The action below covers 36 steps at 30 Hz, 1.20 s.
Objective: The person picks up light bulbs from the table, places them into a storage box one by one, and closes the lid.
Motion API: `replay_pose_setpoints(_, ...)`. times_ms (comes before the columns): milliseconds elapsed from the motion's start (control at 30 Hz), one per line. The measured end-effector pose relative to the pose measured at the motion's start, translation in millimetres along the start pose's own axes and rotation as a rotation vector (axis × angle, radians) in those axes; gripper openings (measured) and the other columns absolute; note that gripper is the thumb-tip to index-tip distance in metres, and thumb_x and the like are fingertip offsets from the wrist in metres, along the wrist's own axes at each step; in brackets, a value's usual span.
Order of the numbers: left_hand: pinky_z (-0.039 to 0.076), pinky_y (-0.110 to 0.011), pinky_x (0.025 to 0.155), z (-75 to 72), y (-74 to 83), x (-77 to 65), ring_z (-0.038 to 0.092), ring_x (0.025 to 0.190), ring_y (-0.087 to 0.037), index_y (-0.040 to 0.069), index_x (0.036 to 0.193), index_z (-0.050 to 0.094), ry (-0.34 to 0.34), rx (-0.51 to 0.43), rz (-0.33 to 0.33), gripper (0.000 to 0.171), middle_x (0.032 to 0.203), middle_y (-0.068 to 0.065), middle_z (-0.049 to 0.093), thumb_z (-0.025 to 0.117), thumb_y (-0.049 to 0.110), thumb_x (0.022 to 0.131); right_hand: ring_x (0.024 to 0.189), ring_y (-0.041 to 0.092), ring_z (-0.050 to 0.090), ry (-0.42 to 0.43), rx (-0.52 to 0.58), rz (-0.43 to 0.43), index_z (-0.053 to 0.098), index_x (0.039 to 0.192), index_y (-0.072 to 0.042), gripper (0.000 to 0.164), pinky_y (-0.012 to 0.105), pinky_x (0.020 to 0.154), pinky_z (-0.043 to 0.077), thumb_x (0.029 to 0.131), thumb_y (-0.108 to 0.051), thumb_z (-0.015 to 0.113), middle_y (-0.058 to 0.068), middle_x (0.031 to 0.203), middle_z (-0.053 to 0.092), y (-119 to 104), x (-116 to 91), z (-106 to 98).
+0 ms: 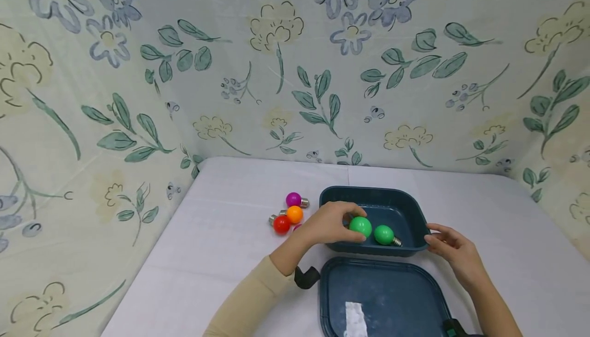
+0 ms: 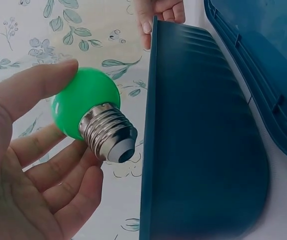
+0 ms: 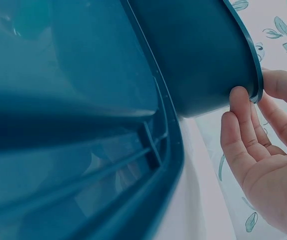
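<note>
My left hand (image 1: 329, 223) pinches a green light bulb (image 1: 360, 227) between thumb and fingers, over the left part of a dark blue plastic box (image 1: 405, 209). In the left wrist view the bulb's silver screw base (image 2: 108, 132) points toward the box wall (image 2: 198, 125). Inside the box lies a second green bulb (image 1: 384, 234), on its side. At the right end, my right hand (image 1: 456, 252) holds the box's rim; the right wrist view shows its fingers (image 3: 241, 102) at the rim's corner.
Left of the box lie a magenta bulb (image 1: 293, 199), an orange bulb (image 1: 295, 214) and a red bulb (image 1: 281, 225). A pink one is mostly hidden by my left wrist. In front of the box lies a dark blue lid (image 1: 387, 291) with a white label (image 1: 355, 319).
</note>
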<state>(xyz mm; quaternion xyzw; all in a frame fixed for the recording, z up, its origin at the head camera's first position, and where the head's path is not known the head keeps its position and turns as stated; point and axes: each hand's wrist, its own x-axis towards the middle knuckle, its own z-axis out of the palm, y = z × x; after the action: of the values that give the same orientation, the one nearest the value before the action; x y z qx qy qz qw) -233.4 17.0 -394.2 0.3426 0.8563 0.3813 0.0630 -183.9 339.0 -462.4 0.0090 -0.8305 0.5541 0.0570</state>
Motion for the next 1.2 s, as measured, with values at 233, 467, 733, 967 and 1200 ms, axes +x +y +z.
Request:
replay_pose_setpoints(233,0.048,-0.014,0.072,1.2,1.0,11.0,0.060,0.097,-0.016,0.015,0.122,0.065,0.014,-0.038,-0.030,0.045,0.108,0.006,0.064,0.079,0.030,0.082,0.082,0.007,0.064,0.004,0.008,-0.003,0.054,0.133,0.000,0.043,0.022,0.072,0.054,0.097,-0.021,0.063,-0.008,0.094,0.062,0,2,-1)
replay_pose_setpoints(467,0.048,-0.014,0.070,5.8,-4.1,23.4,0.058,0.093,-0.012,0.015,0.122,0.065,0.001,-0.048,-0.058,0.045,0.111,0.006,0.064,0.079,0.031,0.083,0.082,0.008,0.064,-0.009,0.041,0.010,0.055,0.132,-0.001,0.041,0.021,0.072,0.054,0.096,-0.020,0.063,-0.007,0.093,0.062,-2,5,-2)
replay_pose_setpoints(733,0.047,-0.014,0.071,15.2,-10.9,37.4,0.059,0.095,-0.013,0.015,0.123,0.065,0.027,-0.039,-0.087,0.046,0.114,0.007,0.064,0.078,0.033,0.083,0.083,0.007,0.064,-0.006,0.014,0.030,0.053,0.133,0.000,0.044,0.022,0.073,0.054,0.097,-0.023,0.063,-0.006,0.095,0.062,-6,9,-2)
replay_pose_setpoints(967,0.047,-0.014,0.073,24.8,-13.5,45.3,0.058,0.092,-0.009,0.014,0.124,0.065,0.048,-0.032,-0.119,0.047,0.114,0.006,0.065,0.078,0.034,0.083,0.083,0.007,0.064,0.008,-0.014,0.038,0.053,0.133,0.001,0.047,0.022,0.073,0.054,0.096,-0.026,0.063,-0.006,0.095,0.062,-7,8,-2)
replay_pose_setpoints(1200,0.047,-0.015,0.073,33.2,-16.6,52.4,0.057,0.088,-0.004,0.015,0.122,0.066,0.058,-0.008,-0.173,0.046,0.113,0.007,0.066,0.078,0.035,0.083,0.084,0.006,0.064,0.006,-0.027,0.027,0.051,0.134,0.002,0.048,0.022,0.073,0.054,0.097,-0.027,0.063,-0.005,0.096,0.062,-7,8,-2)
